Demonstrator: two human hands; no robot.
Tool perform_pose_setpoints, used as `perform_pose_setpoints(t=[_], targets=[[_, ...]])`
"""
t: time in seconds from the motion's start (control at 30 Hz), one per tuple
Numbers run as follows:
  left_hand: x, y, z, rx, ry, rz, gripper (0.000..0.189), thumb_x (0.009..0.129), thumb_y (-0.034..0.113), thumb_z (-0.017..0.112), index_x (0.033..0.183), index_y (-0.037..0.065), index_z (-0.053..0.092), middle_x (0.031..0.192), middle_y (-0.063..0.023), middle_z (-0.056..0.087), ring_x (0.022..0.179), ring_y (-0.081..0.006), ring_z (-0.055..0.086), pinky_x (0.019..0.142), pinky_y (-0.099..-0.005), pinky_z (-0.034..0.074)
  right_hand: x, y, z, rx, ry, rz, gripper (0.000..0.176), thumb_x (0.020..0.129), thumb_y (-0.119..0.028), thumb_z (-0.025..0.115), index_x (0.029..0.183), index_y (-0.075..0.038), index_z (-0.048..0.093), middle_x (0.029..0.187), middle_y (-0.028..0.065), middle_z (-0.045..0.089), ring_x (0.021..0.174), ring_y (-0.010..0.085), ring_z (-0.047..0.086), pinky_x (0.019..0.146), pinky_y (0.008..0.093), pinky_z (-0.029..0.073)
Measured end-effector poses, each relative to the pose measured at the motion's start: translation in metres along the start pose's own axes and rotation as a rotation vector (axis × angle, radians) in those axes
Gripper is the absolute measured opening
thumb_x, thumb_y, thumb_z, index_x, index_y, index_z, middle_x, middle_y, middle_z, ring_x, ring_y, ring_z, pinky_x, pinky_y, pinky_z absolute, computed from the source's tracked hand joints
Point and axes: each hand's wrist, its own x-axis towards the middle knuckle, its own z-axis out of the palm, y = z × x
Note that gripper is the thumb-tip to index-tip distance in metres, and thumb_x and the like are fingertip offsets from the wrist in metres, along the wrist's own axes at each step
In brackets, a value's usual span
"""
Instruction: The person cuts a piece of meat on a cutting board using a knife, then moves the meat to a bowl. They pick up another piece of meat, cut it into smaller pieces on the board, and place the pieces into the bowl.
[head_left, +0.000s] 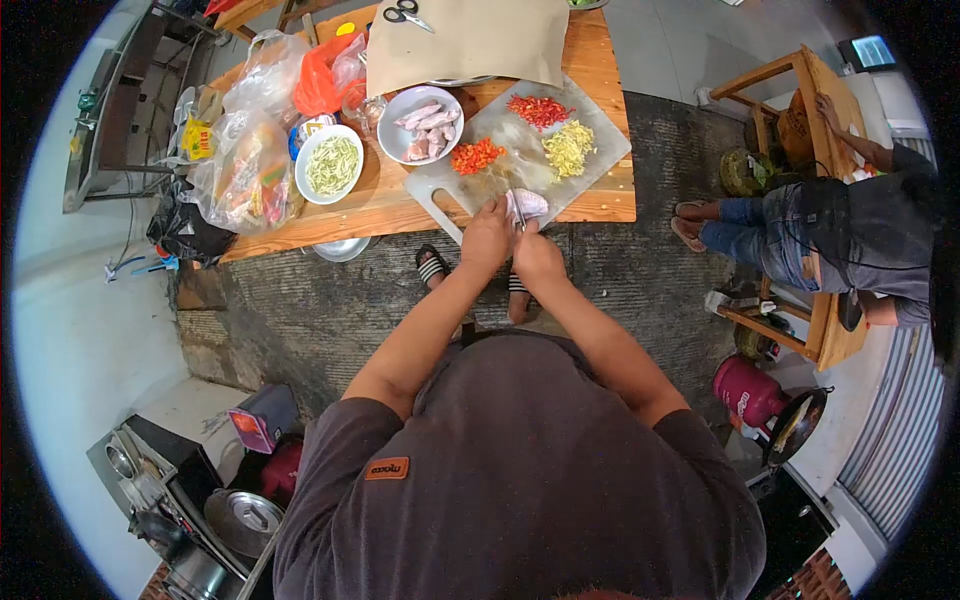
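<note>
At the near edge of the cutting board point(440, 182), my right hand point(538, 258) is closed around a small knife point(519, 211), its blade pointing away from me. The blade is against a pale pinkish piece point(533, 203) that resembles the raw meat in the bowl. Just left of it, my left hand point(487, 238) is closed with its fingertips at the piece's left edge. Farther up the board lie chopped orange-red peppers point(476, 156), chopped red chilies point(540, 111) and a pile of chopped yellowish pieces point(569, 149).
A bowl of raw meat point(421, 124) and a bowl of green shreds point(332, 165) stand left of the board. Plastic bags point(245, 175) crowd the table's left end. Scissors point(407, 14) lie on brown cardboard point(470, 45). Another person point(850, 235) stands at a wooden table on the right.
</note>
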Motion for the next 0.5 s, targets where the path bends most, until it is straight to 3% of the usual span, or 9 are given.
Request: perform_pose_setpoints(t=[0.2,0.4,0.5], targets=[[0.0,-0.006,0.003,0.014,-0.005,0.046,0.04,0.096,0.019,0.057,0.13,-0.003,0.054,0.104,-0.0251,0.062,0.091,-0.0431,0.064,0.079,-0.0485,0.053,-0.029,0.002,-0.004,0.038,-0.093,0.078,0.027,0.103,-0.02,0.037,0.112,0.005,0.044,0.088,0.0312,0.069,0.082,0.0479,0.069,0.075,0.0551,0.055],[0.002,0.0,-0.002,0.028,-0.029,0.009,0.041,0.096,0.019,0.058,0.13,-0.003,0.055,0.105,-0.0247,0.062,0.091,-0.0424,0.064,0.079,-0.0482,0.053,-0.006,0.003,-0.001,0.068,0.046,-0.024,0.026,0.103,-0.02,0.038,0.111,0.004,0.045,0.085,0.0305,0.068,0.08,0.0484,0.068,0.074,0.0566,0.054],[0.0,0.001,-0.003,0.01,-0.036,0.006,0.042,0.095,0.018,0.058,0.131,-0.004,0.056,0.107,-0.0244,0.063,0.091,-0.042,0.064,0.078,-0.0479,0.054,-0.025,0.006,-0.002,0.079,-0.034,0.057,0.024,0.1,-0.019,0.046,0.102,0.005,0.045,0.085,0.0301,0.069,0.082,0.0479,0.068,0.076,0.0565,0.054]])
